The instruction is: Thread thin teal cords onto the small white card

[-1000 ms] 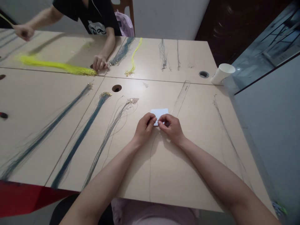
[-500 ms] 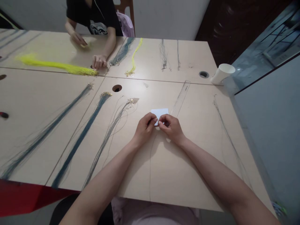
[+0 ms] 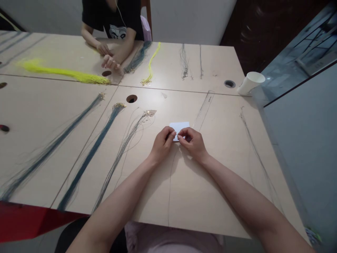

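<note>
Over a small white card (image 3: 181, 125) on the wooden table, my left hand (image 3: 163, 141) and my right hand (image 3: 191, 140) face each other with fingertips pinched, nearly touching. A thin thread (image 3: 170, 186) runs from beneath them down toward the table's front edge. What the fingertips hold is too small to make out. Left of my hands lies a loose bundle of grey cords (image 3: 123, 146) with gold-coloured clasps at its top. A clear ruler (image 3: 205, 107) rests just beyond my right hand.
Two blue-green cord bundles (image 3: 92, 154) (image 3: 58, 140) lie at the left, with yellow cords (image 3: 71, 73) behind. Across the table sits a person in black (image 3: 113, 21). A white cup (image 3: 251, 83) stands at the back right, and grey cords (image 3: 255, 149) lie at the right.
The person opposite has brought both hands together, away from the yellow bundle's end. My fingertips have shifted slightly, and the thread below them has moved a little to the right.
</note>
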Action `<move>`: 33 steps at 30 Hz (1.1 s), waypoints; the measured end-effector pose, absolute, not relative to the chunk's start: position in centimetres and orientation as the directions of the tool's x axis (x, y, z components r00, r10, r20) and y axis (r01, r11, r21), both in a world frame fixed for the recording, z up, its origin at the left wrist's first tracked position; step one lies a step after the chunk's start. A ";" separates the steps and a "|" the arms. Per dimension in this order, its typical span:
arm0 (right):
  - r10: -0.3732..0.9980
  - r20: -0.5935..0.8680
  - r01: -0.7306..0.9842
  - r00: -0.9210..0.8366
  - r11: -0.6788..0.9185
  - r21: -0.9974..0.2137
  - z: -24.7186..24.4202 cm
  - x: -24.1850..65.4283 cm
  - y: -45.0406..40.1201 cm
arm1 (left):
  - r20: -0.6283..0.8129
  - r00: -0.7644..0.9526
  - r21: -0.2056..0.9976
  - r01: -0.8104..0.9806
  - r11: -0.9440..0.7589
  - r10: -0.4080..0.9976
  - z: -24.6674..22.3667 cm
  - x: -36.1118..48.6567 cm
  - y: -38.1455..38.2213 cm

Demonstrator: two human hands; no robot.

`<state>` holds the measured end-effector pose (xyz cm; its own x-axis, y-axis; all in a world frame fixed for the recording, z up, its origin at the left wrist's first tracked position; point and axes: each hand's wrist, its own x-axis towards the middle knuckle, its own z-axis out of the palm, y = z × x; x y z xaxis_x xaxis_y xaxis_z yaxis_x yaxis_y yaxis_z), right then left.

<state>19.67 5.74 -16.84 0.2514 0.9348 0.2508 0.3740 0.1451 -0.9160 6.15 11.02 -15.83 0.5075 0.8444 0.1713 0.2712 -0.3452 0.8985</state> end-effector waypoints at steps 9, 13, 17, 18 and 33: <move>0.922 0.309 0.418 0.235 0.191 -0.888 -16.8 19.6 5.7 | 0.161 0.522 0.898 0.274 -0.344 0.838 -16.0 6.1 11.2; 0.915 0.327 0.451 0.236 0.195 -0.871 -16.7 19.6 5.6 | 0.139 0.534 0.905 0.273 -0.326 0.834 -15.9 6.1 11.4; 0.913 0.337 0.479 0.230 0.196 -0.856 -16.8 19.5 5.6 | 0.110 0.538 0.915 0.273 -0.296 0.836 -15.9 6.1 11.5; 0.910 0.344 0.481 0.230 0.201 -0.853 -16.8 19.5 5.6 | 0.108 0.539 0.917 0.271 -0.293 0.835 -15.9 6.1 11.5; 0.904 0.361 0.493 0.228 0.212 -0.844 -16.8 19.5 5.6 | 0.095 0.549 0.927 0.254 -0.275 0.830 -16.0 6.2 11.5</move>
<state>19.48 5.57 -16.81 0.2284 0.9043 0.3605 0.4932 0.2118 -0.8437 6.17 11.53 -15.99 0.5492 0.8302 0.0955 0.2539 -0.2747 0.9274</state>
